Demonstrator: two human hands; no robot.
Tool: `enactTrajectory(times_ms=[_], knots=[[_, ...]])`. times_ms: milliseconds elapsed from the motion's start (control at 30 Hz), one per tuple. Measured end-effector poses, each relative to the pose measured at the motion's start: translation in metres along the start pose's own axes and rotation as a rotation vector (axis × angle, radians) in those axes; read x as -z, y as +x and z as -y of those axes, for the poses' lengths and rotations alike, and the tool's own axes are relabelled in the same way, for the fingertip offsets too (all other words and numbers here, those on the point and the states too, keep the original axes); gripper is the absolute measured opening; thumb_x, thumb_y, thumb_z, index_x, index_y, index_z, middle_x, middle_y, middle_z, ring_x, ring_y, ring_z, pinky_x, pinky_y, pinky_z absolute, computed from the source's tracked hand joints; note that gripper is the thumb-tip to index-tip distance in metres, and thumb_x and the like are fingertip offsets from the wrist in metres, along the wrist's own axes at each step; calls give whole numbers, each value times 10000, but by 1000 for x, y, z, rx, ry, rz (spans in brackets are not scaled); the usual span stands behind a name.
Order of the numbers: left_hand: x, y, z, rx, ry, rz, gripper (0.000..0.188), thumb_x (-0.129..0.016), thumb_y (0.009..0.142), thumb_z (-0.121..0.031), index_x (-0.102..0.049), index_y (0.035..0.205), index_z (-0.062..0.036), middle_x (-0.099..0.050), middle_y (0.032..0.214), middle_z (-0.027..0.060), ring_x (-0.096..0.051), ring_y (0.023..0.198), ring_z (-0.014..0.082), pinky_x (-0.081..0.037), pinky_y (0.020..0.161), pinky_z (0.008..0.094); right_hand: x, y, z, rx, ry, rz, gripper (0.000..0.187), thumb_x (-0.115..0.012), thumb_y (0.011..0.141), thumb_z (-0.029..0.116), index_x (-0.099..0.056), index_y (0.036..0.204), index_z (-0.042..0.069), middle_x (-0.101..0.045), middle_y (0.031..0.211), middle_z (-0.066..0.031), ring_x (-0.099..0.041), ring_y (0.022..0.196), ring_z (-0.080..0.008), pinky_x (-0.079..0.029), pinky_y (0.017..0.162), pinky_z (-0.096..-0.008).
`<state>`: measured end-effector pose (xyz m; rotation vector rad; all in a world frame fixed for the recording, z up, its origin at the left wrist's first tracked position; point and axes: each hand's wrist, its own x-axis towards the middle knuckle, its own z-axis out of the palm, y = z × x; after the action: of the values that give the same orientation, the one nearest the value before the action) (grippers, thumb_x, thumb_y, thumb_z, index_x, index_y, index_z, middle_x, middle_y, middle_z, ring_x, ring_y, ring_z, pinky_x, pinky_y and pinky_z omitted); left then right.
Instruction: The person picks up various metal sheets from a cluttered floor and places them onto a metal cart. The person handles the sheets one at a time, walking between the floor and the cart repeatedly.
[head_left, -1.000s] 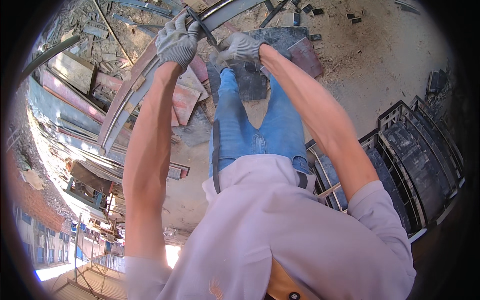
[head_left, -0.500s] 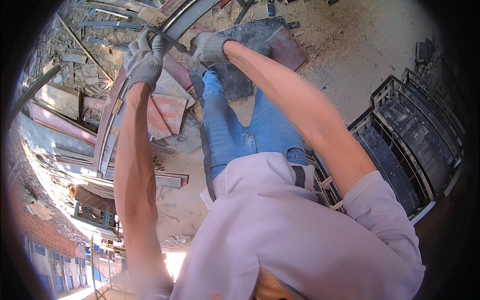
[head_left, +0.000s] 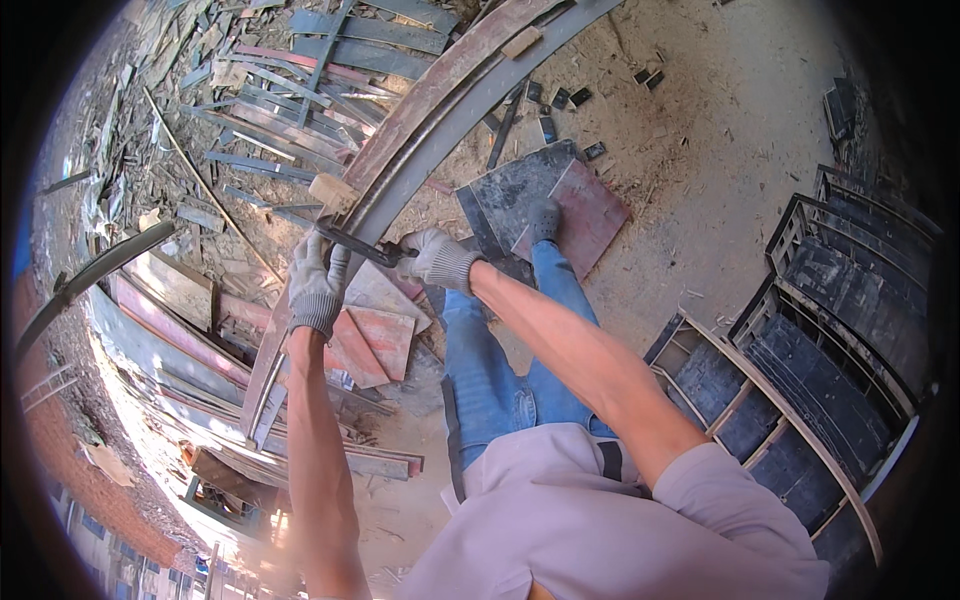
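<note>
A long curved beam (head_left: pixel 425 165) of reddish-brown board and grey strip sweeps from the lower left to the top. Across it lies a dark metal bar-shaped tool (head_left: pixel 362 250); its exact kind does not show. My right hand (head_left: pixel 438 260), in a grey knit glove, is closed round the tool's right end. My left hand (head_left: pixel 316 280), gloved alike, rests on the beam by the tool's left end with its fingers stretched out and apart. Just above that end sits a small wooden block (head_left: pixel 333 193). A second block (head_left: pixel 521 43) is on the beam farther up.
Dark and red panels (head_left: pixel 590 215) lie on the dirt floor around my feet. Scrap strips (head_left: pixel 320 85) cover the ground at the far left, and stacked boards (head_left: pixel 175 330) lie at the left. Curved dark framed panels (head_left: pixel 810 400) stand at the right.
The view has shifted, so my hands and the beam sit lower and farther right in it. The tool still lies across the beam, with my right hand on its end.
</note>
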<state>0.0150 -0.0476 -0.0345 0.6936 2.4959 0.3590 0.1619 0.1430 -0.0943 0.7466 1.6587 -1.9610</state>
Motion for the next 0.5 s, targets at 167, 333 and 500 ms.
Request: enactTrajectory(times_ms=[167,333,500], knots=[[4,16,-39,-7,-119,-82,454,-490,1029,-438,-554,1397,-180,-591,1333,151,-540,1221,395,-435,1043,478,12,-33,26,191,-53,-114,267,-725,890,276,-713,924,12,-714,770,-67,-653,707,-144,-512,659,-321],[2,52,-104,-3,-148,-155,452,-476,1020,-478,-571,1383,-226,-605,1317,123,-542,1224,397,-454,1014,501,69,-93,68,280,-52,-310,296,-723,937,278,-689,1032,-1,-728,848,-115,-665,743,-163,-525,680,-328],[-2,75,-144,42,-91,-233,435,-473,1021,-466,-585,1363,-222,-623,1281,130,-562,1178,393,-459,978,504,125,-112,52,282,-236,-517,217,-624,1002,195,-656,1098,3,-705,844,-102,-663,735,-170,-528,675,-336]])
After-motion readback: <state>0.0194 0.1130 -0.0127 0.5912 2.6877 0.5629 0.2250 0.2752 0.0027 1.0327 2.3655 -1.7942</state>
